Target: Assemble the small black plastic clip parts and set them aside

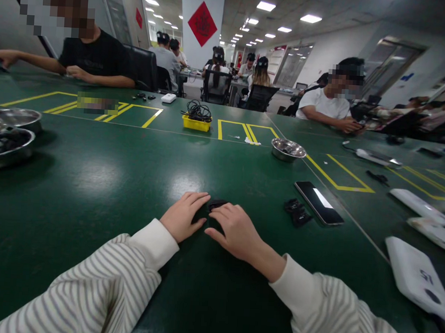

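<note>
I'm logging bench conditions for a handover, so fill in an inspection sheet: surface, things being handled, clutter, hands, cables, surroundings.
Surface: green tabletop, marked with yellow lines.
Things being handled: small black item, partly hidden by fingers; type cannot be told.
Clutter: phone beside black pieces, right of the hands; white device at far right; metal bowl beyond the phone.
Hands: left hand and right hand meet around the black item; firmness of grip cannot be told.
Cables: black cable bundle in yellow tray.
Surroundings: people seated nearby; red diamond sign on pillar.
</note>
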`<move>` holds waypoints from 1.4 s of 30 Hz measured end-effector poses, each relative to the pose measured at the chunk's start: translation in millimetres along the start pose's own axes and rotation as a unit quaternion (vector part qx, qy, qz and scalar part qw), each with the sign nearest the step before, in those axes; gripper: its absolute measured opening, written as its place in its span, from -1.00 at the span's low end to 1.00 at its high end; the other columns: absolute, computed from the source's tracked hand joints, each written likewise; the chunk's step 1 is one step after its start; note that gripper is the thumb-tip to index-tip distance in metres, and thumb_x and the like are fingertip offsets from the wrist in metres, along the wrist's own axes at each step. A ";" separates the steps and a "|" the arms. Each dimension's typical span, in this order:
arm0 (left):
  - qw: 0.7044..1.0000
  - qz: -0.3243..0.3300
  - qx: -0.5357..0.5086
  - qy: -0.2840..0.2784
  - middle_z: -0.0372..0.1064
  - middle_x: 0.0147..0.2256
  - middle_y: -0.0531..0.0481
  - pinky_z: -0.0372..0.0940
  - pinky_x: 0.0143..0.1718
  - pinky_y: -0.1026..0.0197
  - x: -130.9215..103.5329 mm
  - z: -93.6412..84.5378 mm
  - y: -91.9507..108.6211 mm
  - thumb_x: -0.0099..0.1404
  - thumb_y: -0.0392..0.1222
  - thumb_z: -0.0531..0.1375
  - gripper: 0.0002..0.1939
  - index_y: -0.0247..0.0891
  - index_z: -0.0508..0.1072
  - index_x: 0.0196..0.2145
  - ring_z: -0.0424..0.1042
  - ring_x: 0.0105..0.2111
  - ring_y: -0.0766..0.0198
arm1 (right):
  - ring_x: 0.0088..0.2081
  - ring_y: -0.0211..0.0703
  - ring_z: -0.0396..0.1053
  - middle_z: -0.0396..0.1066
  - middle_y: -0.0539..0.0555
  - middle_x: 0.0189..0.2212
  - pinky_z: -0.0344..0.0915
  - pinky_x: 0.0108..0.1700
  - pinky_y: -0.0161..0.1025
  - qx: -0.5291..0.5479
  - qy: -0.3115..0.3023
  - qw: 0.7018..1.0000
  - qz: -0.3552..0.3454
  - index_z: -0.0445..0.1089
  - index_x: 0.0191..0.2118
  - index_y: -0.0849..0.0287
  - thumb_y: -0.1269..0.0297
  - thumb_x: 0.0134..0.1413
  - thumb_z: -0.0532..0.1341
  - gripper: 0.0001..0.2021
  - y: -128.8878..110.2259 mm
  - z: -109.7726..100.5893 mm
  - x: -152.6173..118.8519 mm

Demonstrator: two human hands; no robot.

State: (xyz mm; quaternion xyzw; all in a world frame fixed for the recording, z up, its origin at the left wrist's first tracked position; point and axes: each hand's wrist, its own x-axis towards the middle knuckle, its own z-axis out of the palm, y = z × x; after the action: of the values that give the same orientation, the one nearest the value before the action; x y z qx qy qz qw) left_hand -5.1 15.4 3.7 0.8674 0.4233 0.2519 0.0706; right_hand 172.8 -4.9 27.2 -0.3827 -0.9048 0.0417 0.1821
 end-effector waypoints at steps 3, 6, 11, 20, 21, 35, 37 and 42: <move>1.000 -0.008 0.005 -0.016 0.31 -0.16 -0.12 0.22 -0.10 0.06 -0.4 -3.5 -5.2 0.12 -0.28 0.10 -0.63 -0.31 0.28 -0.08 0.24 -0.14 0.15 | -0.15 -0.07 0.23 0.36 0.14 -0.22 0.15 -0.12 -0.12 0.035 0.002 0.999 -0.020 0.32 -0.19 0.23 0.11 0.05 0.04 -0.68 -11.7 1.7 -1.6; 0.999 -0.009 0.009 -0.030 0.36 -0.25 -0.09 0.24 -0.15 0.09 -0.2 -5.0 -5.4 0.12 -0.26 0.09 -0.70 -0.30 0.35 -0.15 0.28 -0.21 0.17 | -0.14 -0.11 0.22 0.35 0.12 -0.19 0.16 -0.09 -0.14 0.067 0.044 0.997 0.006 0.31 -0.17 0.22 0.26 0.04 0.07 -0.76 -4.3 0.9 -4.5; 0.999 -0.019 -0.013 -0.023 0.38 -0.28 -0.06 0.25 -0.18 0.12 -0.2 -3.4 -5.2 0.12 -0.24 0.11 -0.73 -0.28 0.38 -0.18 0.30 -0.23 0.18 | -0.26 -0.15 0.27 0.37 0.08 -0.31 0.24 -0.22 -0.18 0.113 0.081 0.983 0.116 0.32 -0.20 0.19 0.28 -0.04 0.16 -0.77 22.0 0.1 -8.3; 0.990 -0.037 -0.122 0.058 0.37 -0.30 -0.02 0.25 -0.21 0.15 0.7 -5.2 -7.0 0.14 -0.22 0.14 -0.77 -0.24 0.38 -0.20 0.33 -0.28 0.24 | -0.37 -0.29 0.28 0.37 0.02 -0.39 0.24 -0.36 -0.35 0.216 0.059 0.967 0.119 0.38 -0.38 0.19 0.32 -0.04 0.16 -0.91 27.0 7.6 -6.8; 0.986 -0.044 -0.143 0.067 0.36 -0.31 -0.02 0.25 -0.23 0.17 1.6 -5.0 -6.5 0.14 -0.22 0.14 -0.75 -0.25 0.37 -0.18 0.33 -0.31 0.26 | -0.36 -0.30 0.28 0.37 0.03 -0.39 0.25 -0.37 -0.36 0.231 0.061 0.964 0.119 0.39 -0.38 0.20 0.32 -0.04 0.16 -0.90 26.6 8.8 -6.3; 0.966 -0.016 -0.253 0.052 0.23 -0.16 -0.07 0.27 -0.25 0.24 21.9 5.9 4.1 0.17 -0.21 0.10 -0.75 -0.25 0.33 -0.16 0.29 -0.25 0.29 | -0.44 -0.33 0.22 0.35 0.00 -0.40 0.18 -0.39 -0.36 0.224 0.085 0.961 0.138 0.38 -0.42 0.19 0.36 -0.12 0.22 -0.94 24.5 15.4 -2.0; 0.965 -0.031 -0.254 0.054 0.25 -0.18 -0.06 0.28 -0.25 0.24 20.7 6.4 2.2 0.17 -0.20 0.10 -0.74 -0.25 0.32 -0.15 0.30 -0.26 0.30 | -0.42 -0.33 0.23 0.34 0.01 -0.40 0.18 -0.40 -0.37 0.227 0.086 0.959 0.145 0.37 -0.40 0.20 0.37 -0.12 0.21 -0.93 24.7 13.2 -3.3; 0.967 -0.050 -0.244 0.052 0.28 -0.21 -0.03 0.29 -0.27 0.25 19.7 7.4 -0.9 0.16 -0.16 0.11 -0.73 -0.24 0.32 -0.15 0.33 -0.29 0.30 | -0.39 -0.29 0.24 0.33 0.02 -0.42 0.17 -0.40 -0.35 0.193 0.102 0.958 0.183 0.35 -0.37 0.20 0.33 -0.11 0.20 -0.89 30.1 9.5 -5.3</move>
State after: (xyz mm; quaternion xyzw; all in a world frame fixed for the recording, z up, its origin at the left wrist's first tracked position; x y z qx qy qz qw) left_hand 8.0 31.8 4.5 0.7870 0.3951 0.3890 0.2707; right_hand 193.1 13.1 10.3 -0.5017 -0.7704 0.2095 0.3330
